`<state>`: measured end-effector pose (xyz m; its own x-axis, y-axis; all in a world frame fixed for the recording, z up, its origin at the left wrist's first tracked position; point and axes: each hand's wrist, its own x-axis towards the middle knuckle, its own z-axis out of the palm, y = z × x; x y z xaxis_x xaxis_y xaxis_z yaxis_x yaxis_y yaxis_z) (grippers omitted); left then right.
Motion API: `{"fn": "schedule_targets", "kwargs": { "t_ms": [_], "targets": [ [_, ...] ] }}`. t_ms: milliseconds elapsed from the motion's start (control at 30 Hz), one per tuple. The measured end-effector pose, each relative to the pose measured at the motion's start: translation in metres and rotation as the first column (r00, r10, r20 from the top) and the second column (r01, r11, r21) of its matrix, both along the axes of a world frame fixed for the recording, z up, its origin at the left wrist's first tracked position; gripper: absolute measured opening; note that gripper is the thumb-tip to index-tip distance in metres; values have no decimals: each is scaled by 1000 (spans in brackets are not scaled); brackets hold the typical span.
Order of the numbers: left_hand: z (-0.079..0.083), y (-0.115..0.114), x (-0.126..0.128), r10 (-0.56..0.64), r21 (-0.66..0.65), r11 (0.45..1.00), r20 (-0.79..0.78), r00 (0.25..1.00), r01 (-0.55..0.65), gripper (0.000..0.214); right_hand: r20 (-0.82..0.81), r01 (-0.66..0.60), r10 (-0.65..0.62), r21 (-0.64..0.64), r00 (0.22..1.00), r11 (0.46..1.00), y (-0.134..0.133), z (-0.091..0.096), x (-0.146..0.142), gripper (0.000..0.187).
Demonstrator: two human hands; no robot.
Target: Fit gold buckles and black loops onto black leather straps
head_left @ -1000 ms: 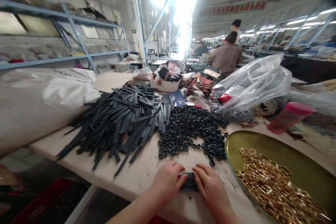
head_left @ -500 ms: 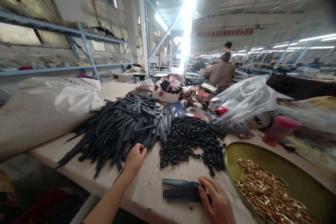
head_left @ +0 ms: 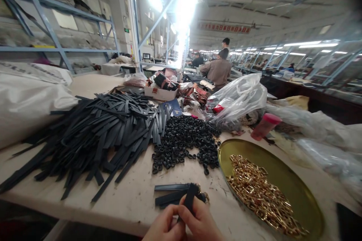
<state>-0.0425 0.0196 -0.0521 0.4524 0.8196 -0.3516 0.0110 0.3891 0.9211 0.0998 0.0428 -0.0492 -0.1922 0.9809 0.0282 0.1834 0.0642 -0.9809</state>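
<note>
My right hand (head_left: 199, 220) pinches a dark strap (head_left: 191, 197) between thumb and fingers, its flat end standing up, tilted, above my grip. My left hand (head_left: 166, 222) is curled right against the right one, low on the strap; I cannot tell whether its fingers are pinching it, since the lower part is mostly hidden.

Just beyond my grip, other straps (head_left: 169, 197) lie on the table (head_left: 127, 203), with gold metal at their right ends. Farther out to the left spreads a big heap of loose strips (head_left: 104, 131). Straight ahead past my fingers is a pile of small black loops (head_left: 183, 135). To the right of my grip sits an oval tray (head_left: 254, 150) holding gold buckles (head_left: 263, 192); beyond it are a pink cup (head_left: 266, 126) and a clear plastic bag (head_left: 240, 98).
</note>
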Motion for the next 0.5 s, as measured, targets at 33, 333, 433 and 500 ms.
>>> {"fn": "schedule_targets", "kwargs": {
  "t_ms": [33, 333, 433, 500],
  "targets": [
    [2, 5, 6, 33, -38, 999, 29, 999, -32, 49, 72, -23, 20, 43, 997, 999, 5, 0, 6, 43],
    [22, 22, 25, 171, -284, 950, 115, 979, -133, 39, 782, 18, -280, 326, 556, 945, 81, -17, 81, 13],
    [21, 24, 26, 188, -313, 939, 122, 975, -142, 42, 809, -31, -244, 307, 535, 951, 83, -24, 83, 14],
    [21, 25, 28, 193, -333, 932, 115, 975, -145, 41, 818, -66, -209, 287, 536, 956, 81, -26, 84, 13]
  ]
}}
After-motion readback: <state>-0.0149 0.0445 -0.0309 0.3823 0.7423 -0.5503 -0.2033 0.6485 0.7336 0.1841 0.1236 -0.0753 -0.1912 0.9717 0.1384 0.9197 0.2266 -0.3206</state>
